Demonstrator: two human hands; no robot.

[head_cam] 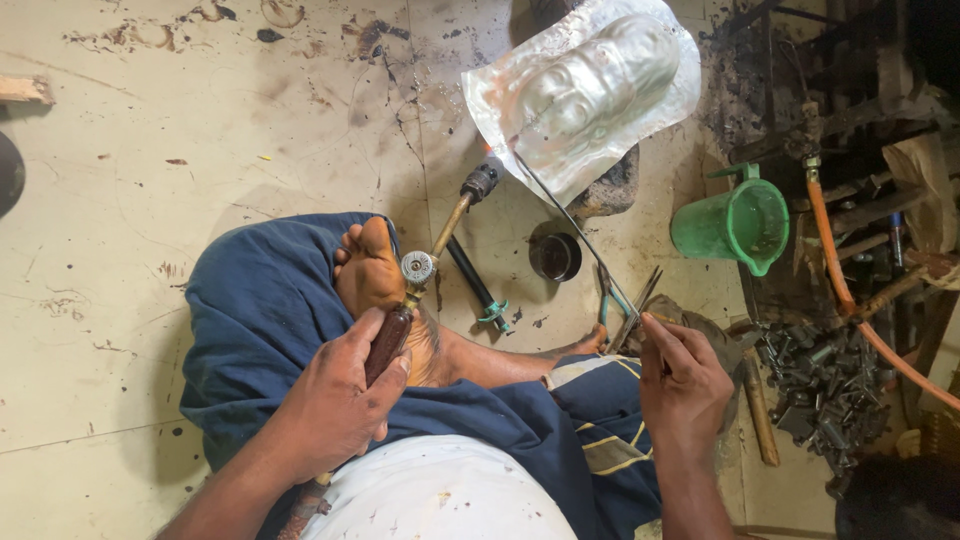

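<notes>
The left hand [335, 400] has its fingers clenched round the dark handle of a brass gas torch [415, 285], nozzle pointing away. The right hand [685, 385] pinches thin metal tongs [625, 320] reaching toward an embossed silver metal sheet [585, 90] on the floor beyond both hands. Heating work looks under way; steadying the sheet seems needed.

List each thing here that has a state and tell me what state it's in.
Left hand: shut on torch handle.
Right hand: fingers pinching thin wire.
Torch nozzle: no flame visible.
Green jug: upright, contents unclear.
Embossed metal sheet: propped up, tilted.
Small dark cup: upright, open.
</notes>
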